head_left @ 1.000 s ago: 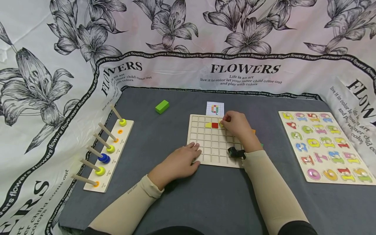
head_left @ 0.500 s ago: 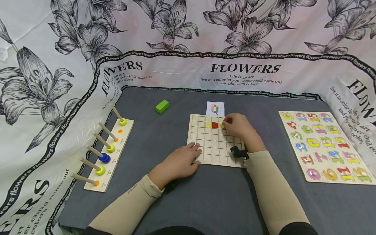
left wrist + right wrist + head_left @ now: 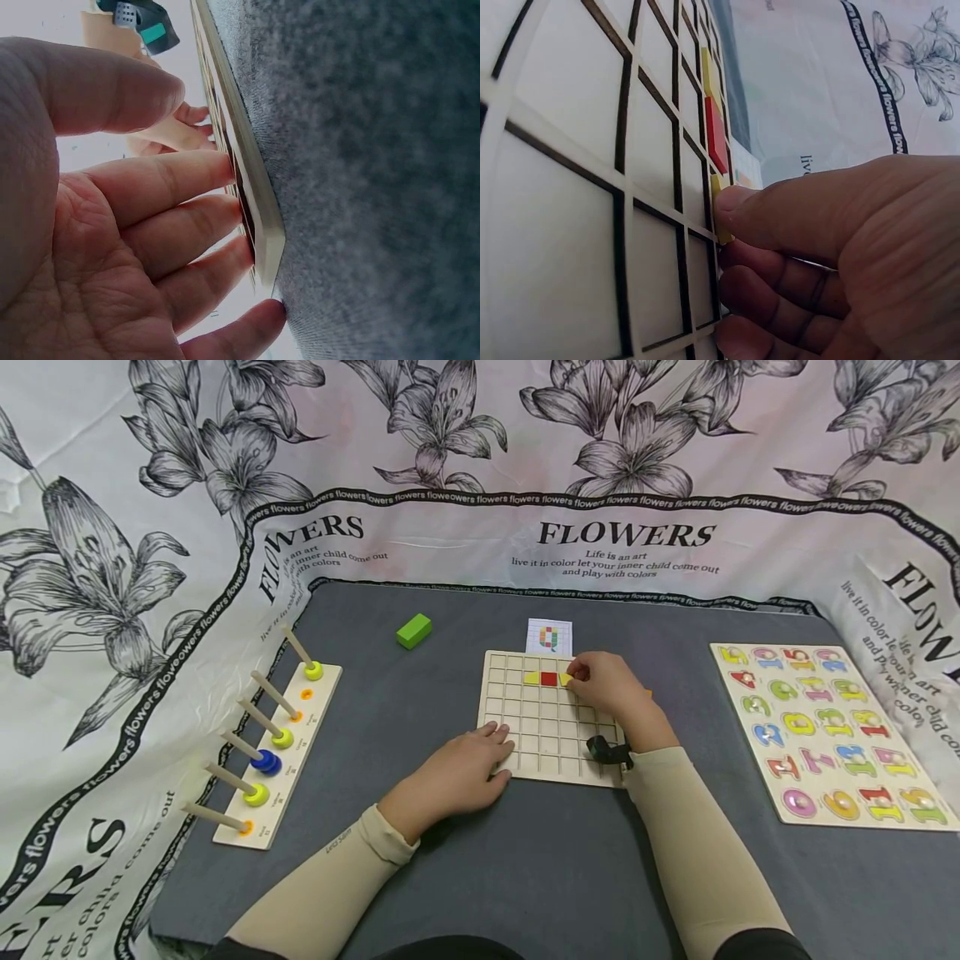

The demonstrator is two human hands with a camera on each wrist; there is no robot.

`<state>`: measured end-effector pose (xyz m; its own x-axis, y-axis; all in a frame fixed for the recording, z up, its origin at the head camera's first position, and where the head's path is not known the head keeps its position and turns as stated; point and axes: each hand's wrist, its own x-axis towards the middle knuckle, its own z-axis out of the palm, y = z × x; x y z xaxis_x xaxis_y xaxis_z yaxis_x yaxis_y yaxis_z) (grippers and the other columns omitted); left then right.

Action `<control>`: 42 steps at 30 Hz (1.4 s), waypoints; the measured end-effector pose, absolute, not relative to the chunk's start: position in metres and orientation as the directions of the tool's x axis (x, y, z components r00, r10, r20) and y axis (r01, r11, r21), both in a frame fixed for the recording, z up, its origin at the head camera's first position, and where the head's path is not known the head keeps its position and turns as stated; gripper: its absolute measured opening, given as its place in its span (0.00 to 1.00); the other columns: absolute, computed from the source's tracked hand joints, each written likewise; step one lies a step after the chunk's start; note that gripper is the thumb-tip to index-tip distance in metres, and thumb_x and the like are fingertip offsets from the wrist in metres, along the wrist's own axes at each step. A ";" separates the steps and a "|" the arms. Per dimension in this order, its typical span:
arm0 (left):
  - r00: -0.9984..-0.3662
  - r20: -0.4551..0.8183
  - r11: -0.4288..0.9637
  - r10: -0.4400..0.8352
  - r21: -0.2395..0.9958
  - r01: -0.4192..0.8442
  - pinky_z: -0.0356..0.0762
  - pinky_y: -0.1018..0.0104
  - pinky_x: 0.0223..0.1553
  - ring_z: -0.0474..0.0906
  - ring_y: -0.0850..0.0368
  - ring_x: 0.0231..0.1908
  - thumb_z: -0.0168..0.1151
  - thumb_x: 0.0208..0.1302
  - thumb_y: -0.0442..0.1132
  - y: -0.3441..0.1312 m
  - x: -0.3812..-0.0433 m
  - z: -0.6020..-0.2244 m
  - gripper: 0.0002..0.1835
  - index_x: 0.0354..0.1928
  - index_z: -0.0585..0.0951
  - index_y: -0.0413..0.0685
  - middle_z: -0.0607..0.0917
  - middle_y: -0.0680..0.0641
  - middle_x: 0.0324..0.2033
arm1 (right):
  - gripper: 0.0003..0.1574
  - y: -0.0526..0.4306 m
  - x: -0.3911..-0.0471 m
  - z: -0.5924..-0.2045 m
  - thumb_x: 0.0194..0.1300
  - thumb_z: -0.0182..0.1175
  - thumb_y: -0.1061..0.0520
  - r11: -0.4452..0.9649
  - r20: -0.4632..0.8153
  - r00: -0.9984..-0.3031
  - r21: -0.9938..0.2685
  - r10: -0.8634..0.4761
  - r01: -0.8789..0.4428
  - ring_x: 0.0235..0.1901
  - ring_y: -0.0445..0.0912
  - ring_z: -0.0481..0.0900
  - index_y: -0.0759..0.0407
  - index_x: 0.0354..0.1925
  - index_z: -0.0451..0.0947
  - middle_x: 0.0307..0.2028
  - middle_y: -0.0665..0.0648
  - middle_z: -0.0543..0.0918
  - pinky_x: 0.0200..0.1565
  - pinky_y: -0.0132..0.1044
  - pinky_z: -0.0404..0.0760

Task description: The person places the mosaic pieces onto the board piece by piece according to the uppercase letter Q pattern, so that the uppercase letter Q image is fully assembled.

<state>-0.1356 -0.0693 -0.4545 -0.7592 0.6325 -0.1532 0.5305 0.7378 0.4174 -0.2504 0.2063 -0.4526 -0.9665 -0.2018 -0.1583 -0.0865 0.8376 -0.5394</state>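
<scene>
My right hand (image 3: 607, 685) pinches a small yellow square tile (image 3: 724, 231) at the far right part of a light wooden grid board (image 3: 536, 727). The thumb covers part of that tile in the right wrist view, and I cannot tell if it sits fully in its cell. Just left of it, in the same row, lie a red tile (image 3: 549, 679) and another yellow tile (image 3: 532, 678). My left hand (image 3: 453, 772) rests at the board's near left corner, fingers extended and fingertips touching the edge. Behind the board lies a card (image 3: 549, 637) printed with a coloured Q.
A pegboard (image 3: 288, 777) with leaning pegs and coloured rings stands at left. A green block (image 3: 414, 632) lies at the back left. On the right is a number puzzle board (image 3: 821, 735). Something orange (image 3: 648, 694) peeks out behind my right wrist.
My right hand has shifted slightly right and toward me, and more of the yellow tile shows beside the fingertips. The left hand has stayed still on the board.
</scene>
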 end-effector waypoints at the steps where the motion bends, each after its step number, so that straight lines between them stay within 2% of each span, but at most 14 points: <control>1: -0.759 -0.152 0.738 0.633 0.416 0.531 0.63 0.45 0.83 0.60 0.43 0.84 0.57 0.84 0.46 -0.069 -0.136 -0.455 0.28 0.78 0.75 0.40 0.68 0.39 0.82 | 0.15 0.206 -0.250 -0.453 0.79 0.64 0.58 0.839 -0.160 -0.967 -0.537 -0.199 -0.084 0.46 0.57 0.80 0.66 0.56 0.85 0.46 0.65 0.86 0.51 0.53 0.81; 14: -0.755 -0.153 0.738 0.638 0.401 0.542 0.65 0.45 0.83 0.60 0.44 0.84 0.56 0.84 0.47 -0.067 -0.137 -0.457 0.28 0.78 0.75 0.42 0.68 0.39 0.82 | 0.16 0.205 -0.247 -0.451 0.79 0.64 0.56 0.853 -0.160 -0.971 -0.517 -0.177 -0.070 0.47 0.57 0.80 0.65 0.56 0.85 0.48 0.65 0.86 0.52 0.53 0.82; 18: -0.754 -0.156 0.738 0.638 0.401 0.542 0.64 0.45 0.83 0.60 0.44 0.85 0.56 0.84 0.47 -0.066 -0.137 -0.457 0.28 0.78 0.75 0.42 0.68 0.40 0.82 | 0.19 0.211 -0.245 -0.446 0.81 0.62 0.53 0.840 -0.162 -0.973 -0.540 -0.164 -0.051 0.48 0.58 0.79 0.65 0.59 0.84 0.50 0.66 0.85 0.50 0.54 0.82; 23: -0.754 -0.151 0.736 0.639 0.403 0.544 0.64 0.46 0.83 0.60 0.44 0.84 0.56 0.84 0.47 -0.065 -0.137 -0.456 0.28 0.78 0.75 0.41 0.68 0.39 0.82 | 0.22 0.232 -0.241 -0.433 0.83 0.60 0.51 0.816 -0.135 -0.983 -0.578 -0.123 -0.023 0.50 0.60 0.79 0.64 0.63 0.82 0.54 0.67 0.84 0.49 0.54 0.82; 26: -0.757 -0.153 0.739 0.635 0.405 0.538 0.64 0.46 0.83 0.60 0.44 0.84 0.56 0.84 0.47 -0.066 -0.136 -0.456 0.28 0.78 0.75 0.41 0.68 0.39 0.82 | 0.22 0.251 -0.237 -0.425 0.84 0.59 0.50 0.805 -0.113 -0.988 -0.592 -0.106 -0.019 0.47 0.61 0.82 0.64 0.63 0.83 0.55 0.68 0.84 0.46 0.54 0.84; 30: -0.761 -0.162 0.747 0.628 0.398 0.532 0.63 0.46 0.83 0.59 0.44 0.85 0.56 0.84 0.47 -0.067 -0.136 -0.455 0.29 0.78 0.75 0.41 0.68 0.40 0.82 | 0.27 0.275 -0.231 -0.421 0.86 0.57 0.44 0.808 -0.113 -0.990 -0.589 -0.084 -0.001 0.45 0.61 0.83 0.64 0.65 0.81 0.56 0.69 0.84 0.44 0.54 0.85; 33: -0.761 -0.167 0.751 0.627 0.392 0.532 0.63 0.46 0.84 0.59 0.44 0.85 0.56 0.85 0.48 -0.067 -0.136 -0.456 0.29 0.79 0.74 0.42 0.67 0.40 0.82 | 0.31 0.290 -0.225 -0.421 0.86 0.55 0.41 0.823 -0.131 -0.989 -0.568 -0.073 0.014 0.49 0.61 0.82 0.63 0.67 0.80 0.57 0.70 0.83 0.48 0.56 0.84; 37: -0.759 -0.163 0.748 0.630 0.389 0.537 0.63 0.46 0.84 0.59 0.44 0.85 0.56 0.85 0.48 -0.067 -0.136 -0.455 0.29 0.79 0.74 0.42 0.67 0.40 0.82 | 0.28 0.308 -0.218 -0.427 0.85 0.58 0.44 0.837 -0.142 -0.987 -0.547 -0.075 0.015 0.53 0.63 0.81 0.65 0.66 0.80 0.58 0.71 0.83 0.52 0.60 0.83; 42: -0.758 -0.154 0.742 0.634 0.396 0.540 0.63 0.45 0.83 0.60 0.43 0.84 0.56 0.85 0.47 -0.067 -0.136 -0.453 0.28 0.78 0.75 0.40 0.68 0.39 0.82 | 0.25 0.319 -0.212 -0.437 0.83 0.61 0.51 0.851 -0.160 -0.982 -0.526 -0.103 -0.004 0.53 0.64 0.82 0.68 0.65 0.81 0.56 0.72 0.85 0.52 0.60 0.84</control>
